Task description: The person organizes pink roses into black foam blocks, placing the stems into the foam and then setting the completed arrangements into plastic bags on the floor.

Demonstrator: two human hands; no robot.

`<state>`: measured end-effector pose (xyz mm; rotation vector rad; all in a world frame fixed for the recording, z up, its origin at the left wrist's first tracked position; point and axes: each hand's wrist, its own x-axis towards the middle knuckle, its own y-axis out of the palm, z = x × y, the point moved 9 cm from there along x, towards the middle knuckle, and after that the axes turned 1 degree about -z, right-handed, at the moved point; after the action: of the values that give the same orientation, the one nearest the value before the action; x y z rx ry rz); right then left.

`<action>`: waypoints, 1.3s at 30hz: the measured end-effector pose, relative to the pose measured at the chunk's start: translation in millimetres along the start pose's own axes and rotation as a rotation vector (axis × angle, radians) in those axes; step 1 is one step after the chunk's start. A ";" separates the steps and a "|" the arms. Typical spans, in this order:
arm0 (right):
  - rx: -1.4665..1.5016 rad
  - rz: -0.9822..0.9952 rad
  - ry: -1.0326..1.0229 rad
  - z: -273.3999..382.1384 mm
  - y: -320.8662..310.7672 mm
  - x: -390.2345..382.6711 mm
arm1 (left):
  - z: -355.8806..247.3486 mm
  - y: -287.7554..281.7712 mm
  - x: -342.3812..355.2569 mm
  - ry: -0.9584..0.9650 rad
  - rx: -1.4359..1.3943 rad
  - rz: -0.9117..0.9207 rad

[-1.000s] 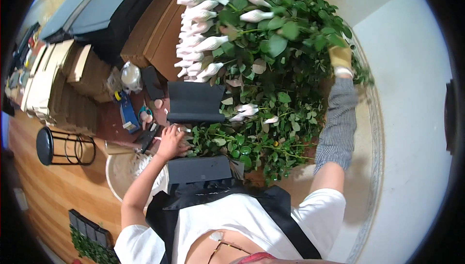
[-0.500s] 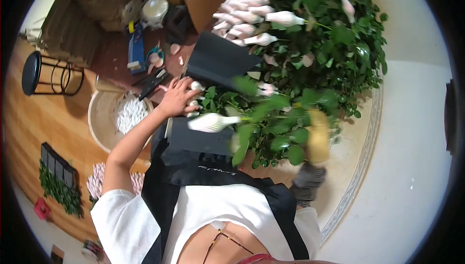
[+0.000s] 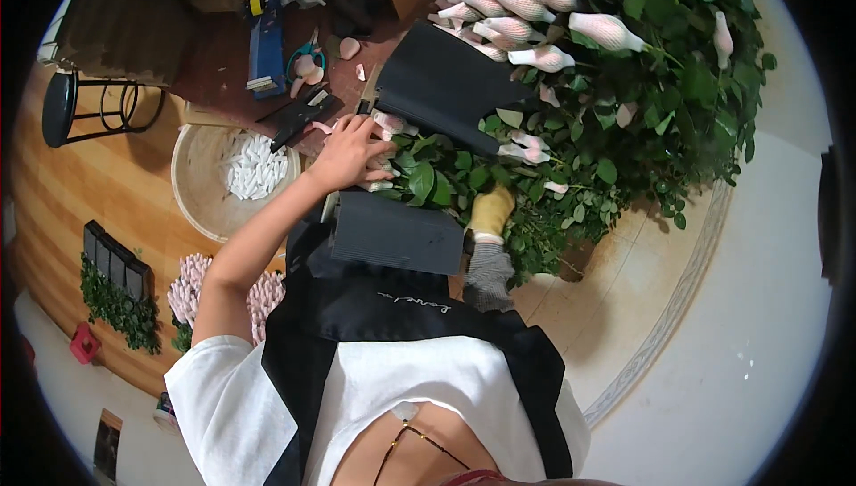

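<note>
Pink-white rose heads in mesh sleeves (image 3: 389, 123) lie in a row between a dark corrugated upper board (image 3: 450, 85) and a matching lower board (image 3: 397, 232). My bare left hand (image 3: 349, 152) curls over these heads at their left end, its fingers and thumb around them. Green rose leaves (image 3: 426, 174) run rightward from the heads. My right hand (image 3: 492, 210), in a yellow-palmed glove with a grey knit cuff, closes around the leafy stems right of the lower board. Foliage hides its fingertips.
A big pile of netted roses (image 3: 606, 31) fills the upper right. On the reddish table lie a black stapler-like tool (image 3: 303, 116), teal-handled scissors (image 3: 303, 58) and a blue box (image 3: 266, 53). A round tub (image 3: 201, 187) of white sleeves and a black stool (image 3: 61, 110) stand left.
My right hand has moved left and inward, bringing the single netted rose it carried into the bundle between the boards. The left hand stays on the rose heads. The view has shifted slightly.
</note>
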<state>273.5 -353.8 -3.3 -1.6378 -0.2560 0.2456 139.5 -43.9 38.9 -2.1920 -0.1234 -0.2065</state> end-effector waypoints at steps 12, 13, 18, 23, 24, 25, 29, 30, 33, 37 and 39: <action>0.740 0.719 -0.789 222.3 -170.2 -10.6 | 63.7 -5.3 -65.6 -0.703 -0.524 0.162; 0.543 0.520 -0.935 233.8 -150.1 -17.7 | 55.4 6.4 -60.1 -0.659 -0.301 0.410; 0.050 0.528 -0.982 242.0 -47.0 -35.3 | 28.0 9.8 -52.4 -0.430 -0.276 0.447; 0.261 0.427 -0.759 232.0 -42.9 -19.3 | 43.3 -14.5 -47.9 -0.311 -0.986 -0.059; 0.259 0.433 -0.755 232.0 -47.4 -19.2 | 59.4 -31.3 -56.1 -0.396 -1.225 -0.357; 0.258 0.446 -0.828 232.7 -51.0 -22.8 | 69.8 -40.1 -62.3 -0.468 -1.212 -0.406; 0.359 0.375 -0.874 240.8 -113.2 -10.5 | 75.1 -21.3 -70.1 -0.752 -0.715 -0.157; 0.248 0.438 -0.779 237.0 -106.5 -7.4 | 62.0 -23.7 -55.7 -0.681 -0.476 -0.060; -0.032 0.519 -0.769 230.9 -54.3 -11.8 | 31.5 -1.5 -28.1 -0.390 -0.353 0.063; -0.039 0.527 -0.799 221.4 -28.6 -10.0 | 23.2 -1.8 -25.2 -0.262 -0.457 0.019; -0.024 0.559 -0.733 220.4 -25.6 -6.8 | 33.1 5.2 -37.8 -0.361 -0.586 0.014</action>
<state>198.2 -145.1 4.4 -1.5581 -0.3437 1.2788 106.8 -20.6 8.3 -2.7967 -0.2762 0.1916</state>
